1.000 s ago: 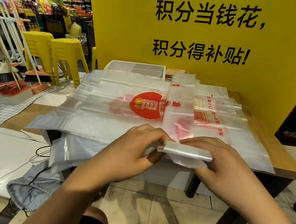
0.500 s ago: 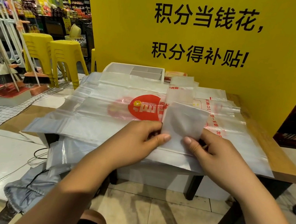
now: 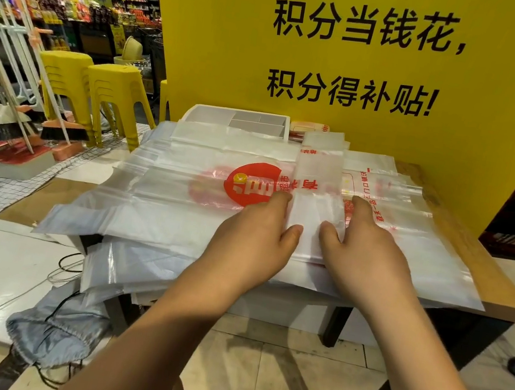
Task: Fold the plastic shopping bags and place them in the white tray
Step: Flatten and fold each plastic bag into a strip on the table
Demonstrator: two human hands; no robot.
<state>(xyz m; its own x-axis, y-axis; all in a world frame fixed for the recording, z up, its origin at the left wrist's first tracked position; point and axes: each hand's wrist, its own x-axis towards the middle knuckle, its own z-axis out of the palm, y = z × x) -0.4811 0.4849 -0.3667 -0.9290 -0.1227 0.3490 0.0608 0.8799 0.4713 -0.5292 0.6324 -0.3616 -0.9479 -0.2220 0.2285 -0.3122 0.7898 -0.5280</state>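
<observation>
Yellow promo board (image 3: 303,67) backs a wooden counter (image 3: 475,256) that is mostly covered by a stack of flat bags (image 3: 164,200). The one you're working on, a narrow folded bag (image 3: 318,177), lies lengthwise on top of that stack, its far end pointing toward the white tray (image 3: 214,117) on the counter's far edge. Your left hand (image 3: 252,238) and right hand (image 3: 364,255) flank its near end, fingers close to straight, thumbs on the plastic — neither grip is closed round anything, both just press flat. My read: you're pinning the fold so the slick film can't spring open — crease step, with tray placement not yet done. The tray sits well beyond both hands.
</observation>
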